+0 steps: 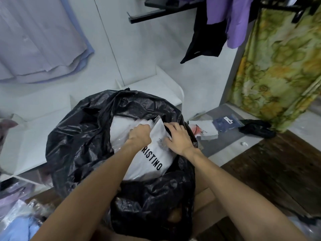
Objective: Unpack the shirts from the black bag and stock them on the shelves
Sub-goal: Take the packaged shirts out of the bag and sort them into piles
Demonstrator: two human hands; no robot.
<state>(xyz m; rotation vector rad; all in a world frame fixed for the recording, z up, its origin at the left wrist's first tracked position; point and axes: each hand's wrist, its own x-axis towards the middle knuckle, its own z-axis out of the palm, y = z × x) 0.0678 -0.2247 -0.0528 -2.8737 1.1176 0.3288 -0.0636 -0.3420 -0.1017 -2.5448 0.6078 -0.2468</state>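
Observation:
A large black plastic bag [83, 136] stands open in front of me against the low white shelf unit [43, 126]. Inside it lie white packaged shirts; the top white packet [156, 159] carries black lettering and stands tilted at the bag's right side. My left hand [139, 136] is inside the bag's mouth with fingers curled on the packet's upper left edge. My right hand [178, 138] grips the packet's upper right edge, fingers hooked over its top. More white packets [121, 129] lie behind, partly hidden by my hands.
Pale shirts [40, 40] hang top left; purple and black garments [222, 23] hang from a dark rail top right. A green floral curtain [278, 66] hangs at right. Small packets and black plastic [231, 124] lie on the low platform. Wrapped shirts [19, 221] lie bottom left.

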